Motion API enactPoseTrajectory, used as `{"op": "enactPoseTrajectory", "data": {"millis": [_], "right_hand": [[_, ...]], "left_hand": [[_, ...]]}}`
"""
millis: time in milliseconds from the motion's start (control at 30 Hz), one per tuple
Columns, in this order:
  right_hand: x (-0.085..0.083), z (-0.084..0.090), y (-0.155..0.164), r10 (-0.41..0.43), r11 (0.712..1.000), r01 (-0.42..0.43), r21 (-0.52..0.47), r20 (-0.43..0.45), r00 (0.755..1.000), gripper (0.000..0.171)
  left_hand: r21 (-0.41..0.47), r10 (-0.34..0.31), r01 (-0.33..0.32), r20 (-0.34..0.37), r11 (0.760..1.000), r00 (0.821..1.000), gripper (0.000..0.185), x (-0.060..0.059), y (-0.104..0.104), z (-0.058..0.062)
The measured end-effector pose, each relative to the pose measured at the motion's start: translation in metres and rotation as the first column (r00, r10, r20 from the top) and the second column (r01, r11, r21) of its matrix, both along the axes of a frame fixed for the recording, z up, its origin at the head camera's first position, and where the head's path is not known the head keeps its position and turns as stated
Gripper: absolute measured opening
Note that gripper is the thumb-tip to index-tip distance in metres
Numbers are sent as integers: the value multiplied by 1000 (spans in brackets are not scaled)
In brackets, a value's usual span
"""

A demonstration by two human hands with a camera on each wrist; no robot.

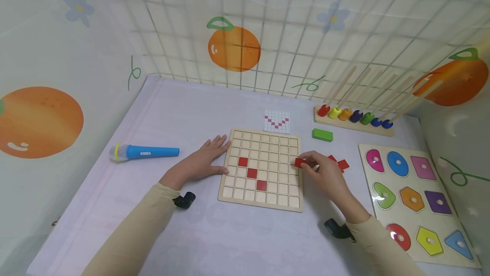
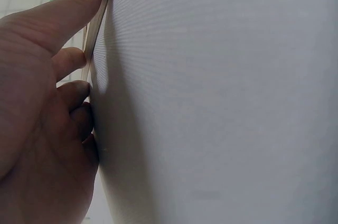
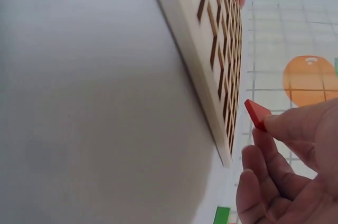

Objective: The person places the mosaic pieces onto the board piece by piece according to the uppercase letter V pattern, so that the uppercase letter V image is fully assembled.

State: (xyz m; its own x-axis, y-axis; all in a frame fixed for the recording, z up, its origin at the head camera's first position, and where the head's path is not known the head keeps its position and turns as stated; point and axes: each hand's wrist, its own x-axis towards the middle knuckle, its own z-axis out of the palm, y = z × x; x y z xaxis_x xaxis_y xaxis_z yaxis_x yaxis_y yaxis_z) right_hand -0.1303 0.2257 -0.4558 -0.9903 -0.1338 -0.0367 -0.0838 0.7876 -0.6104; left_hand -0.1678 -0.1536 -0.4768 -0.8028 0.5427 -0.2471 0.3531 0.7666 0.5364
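A wooden grid board (image 1: 264, 147) lies flat in the middle of the table. Three red square tiles (image 1: 252, 173) sit in its cells, stepping diagonally down to the right. My left hand (image 1: 203, 161) rests spread at the board's left side, and its fingers touch the edge (image 2: 97, 23). Between thumb and index finger, my right hand (image 1: 324, 173) pinches a red square tile (image 1: 298, 162) above the board's right edge. In the right wrist view that tile (image 3: 257, 113) is held clear of the board. Loose red tiles (image 1: 343, 165) lie beyond the right hand, partly covered by it.
Behind the board lies a pattern card (image 1: 277, 121) with a red V of squares. A green block (image 1: 322, 135) and a peg stand with coloured beads (image 1: 354, 127) are at back right. A shape puzzle board (image 1: 398, 182) lies right, a toy microphone (image 1: 153, 152) left.
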Motion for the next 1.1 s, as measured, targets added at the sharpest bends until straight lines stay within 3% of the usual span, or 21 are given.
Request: {"op": "enactPoseTrajectory", "data": {"millis": [767, 1100], "right_hand": [[-11, 4, -44, 76, 994, -73, -85, 37, 996, 23], [-20, 3, -61, 132, 987, -131, -89, 9, 991, 21]], "left_hand": [[3, -3, 3, -1, 1000, 1000, 95, 0, 0, -1], [1, -6, 6, -4, 1000, 1000, 94, -1, 0, -1]]}}
